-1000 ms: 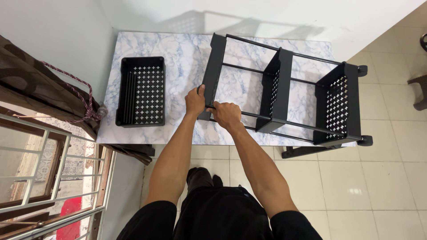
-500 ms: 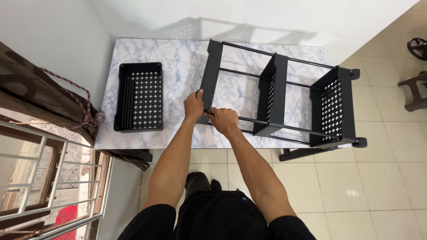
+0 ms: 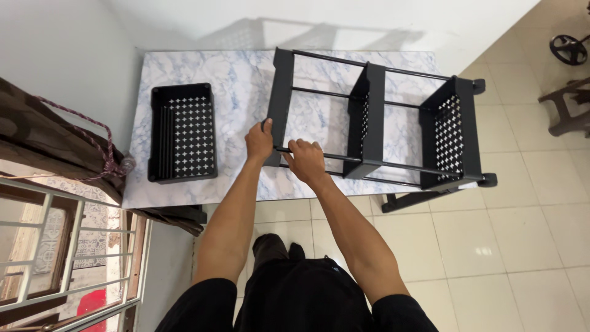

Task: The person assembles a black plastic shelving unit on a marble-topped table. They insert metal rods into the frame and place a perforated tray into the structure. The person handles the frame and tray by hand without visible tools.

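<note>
A: Where is the rack (image 3: 375,123)?

B: On its side on the table (image 3: 239,80), its wheel end hanging off at 3 o'clock.

A: And the hands?

B: The left hand (image 3: 259,141) grips the end panel. The right hand (image 3: 305,161) is wrapped around a rod.

A: Anything nearby?

B: A tray (image 3: 183,132) at 9 o'clock, well apart. A curtain (image 3: 55,144) beyond it.
</note>
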